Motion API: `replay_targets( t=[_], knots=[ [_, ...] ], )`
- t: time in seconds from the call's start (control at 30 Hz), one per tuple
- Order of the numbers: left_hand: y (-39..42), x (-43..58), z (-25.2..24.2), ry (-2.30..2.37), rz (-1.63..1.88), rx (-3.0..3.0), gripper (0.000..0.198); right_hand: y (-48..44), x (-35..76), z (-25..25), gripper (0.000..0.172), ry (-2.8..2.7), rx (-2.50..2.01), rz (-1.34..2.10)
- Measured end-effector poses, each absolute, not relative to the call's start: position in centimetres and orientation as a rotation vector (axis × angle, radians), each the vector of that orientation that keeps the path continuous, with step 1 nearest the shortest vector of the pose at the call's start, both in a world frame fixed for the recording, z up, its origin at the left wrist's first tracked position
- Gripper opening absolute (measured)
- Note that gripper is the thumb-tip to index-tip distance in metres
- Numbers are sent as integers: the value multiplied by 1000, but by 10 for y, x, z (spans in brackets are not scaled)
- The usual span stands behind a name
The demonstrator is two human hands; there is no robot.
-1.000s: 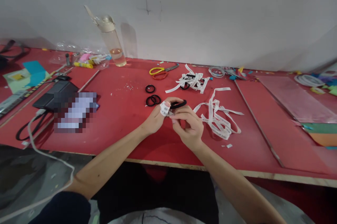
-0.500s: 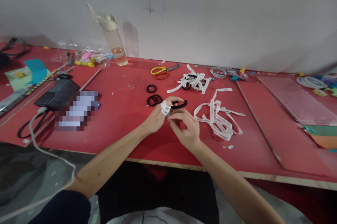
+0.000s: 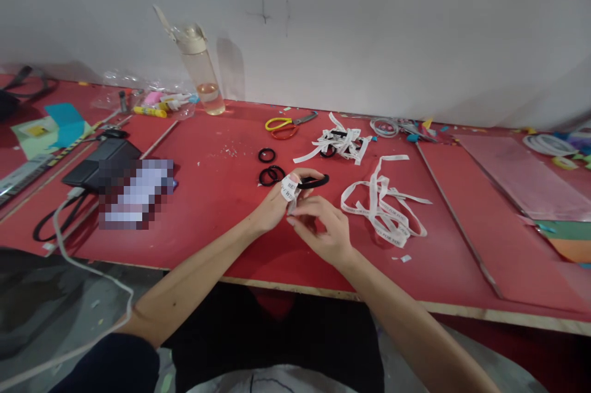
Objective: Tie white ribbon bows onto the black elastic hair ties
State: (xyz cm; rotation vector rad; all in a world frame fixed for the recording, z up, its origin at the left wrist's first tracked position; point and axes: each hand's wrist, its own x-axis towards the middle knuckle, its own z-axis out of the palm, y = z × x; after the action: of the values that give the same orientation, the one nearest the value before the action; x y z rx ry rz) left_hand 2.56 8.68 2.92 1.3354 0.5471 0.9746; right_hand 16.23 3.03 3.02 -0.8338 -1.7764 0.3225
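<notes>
My left hand [image 3: 276, 203] is closed on a black hair tie [image 3: 316, 182], which sticks out to the right of its fingers. A white printed ribbon [image 3: 290, 187] loops over the left thumb. My right hand [image 3: 327, 228] pinches the ribbon's lower end just below the left fingers. Several loose black hair ties [image 3: 266, 155] lie beyond the left hand. To the right of my hands is a tangle of printed white ribbon [image 3: 381, 211]. Behind it sits a pile of ribbon-tied hair ties [image 3: 342, 144]. The exact grip is partly hidden behind the fingers.
Scissors [image 3: 290, 125] with yellow and red handles lie at the back. A water bottle [image 3: 201, 69] stands by the wall. On the left are a blurred phone [image 3: 138, 193], a black power bank [image 3: 101, 162] and a white cable [image 3: 95, 267]. A red board [image 3: 489, 226] lies right.
My right hand has drawn the ribbon end slightly down and left, and more ribbon shows below the left thumb. The left hand keeps its hold on the hair tie.
</notes>
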Motion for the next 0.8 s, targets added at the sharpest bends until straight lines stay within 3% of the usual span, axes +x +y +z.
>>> replay_targets(
  t=[0.23,0.53,0.8],
  knots=[
    [91,25,27,554,986,1292,60,31,167,30,20,-1636,-730,316],
    [92,20,23,533,950,1277,53,28,169,26,11,-1662,-602,762],
    [90,17,34,517,945,1397,45,33,174,30,33,-1595,-834,29]
  ],
)
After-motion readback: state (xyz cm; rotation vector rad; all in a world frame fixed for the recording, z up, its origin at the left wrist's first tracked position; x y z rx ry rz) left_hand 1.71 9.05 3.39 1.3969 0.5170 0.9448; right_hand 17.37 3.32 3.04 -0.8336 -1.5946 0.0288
